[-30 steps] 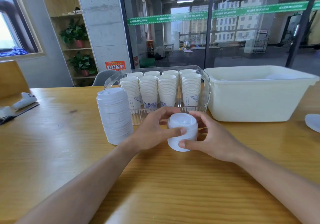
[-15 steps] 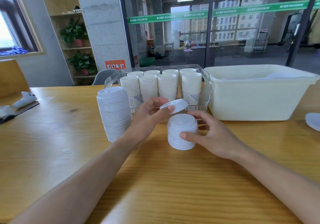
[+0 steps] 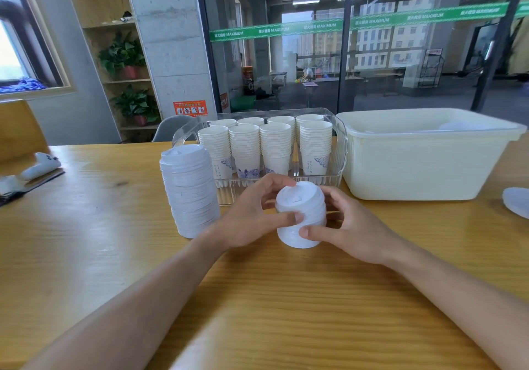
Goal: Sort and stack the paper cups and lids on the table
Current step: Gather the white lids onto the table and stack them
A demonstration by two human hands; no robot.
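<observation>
From the head camera, everything sits around the short stack of lids (image 3: 301, 218) standing on the tabletop (image 3: 86, 241) at centre. The left hand (image 3: 252, 218) wraps its left side, thumb across the front and fingers over the top rim; the right hand (image 3: 347, 228) braces the right side, thumb low on the front. Both grips are clamped on this stack, likely to square its lids and seat the top one.

Just left of it stands the taller stack of lids (image 3: 189, 189), apparently the finished pile. Behind it, the clear tray (image 3: 340, 152) holds paper cups (image 3: 274, 146) nested in columns, which keeps them upright. To its right and behind sits the cream tub (image 3: 423, 163).

The fingers behind the short stack are hidden. The tub's contents barely show above its rim. A white piece (image 3: 516, 202) far right is cut off by the frame; probably another lid.
</observation>
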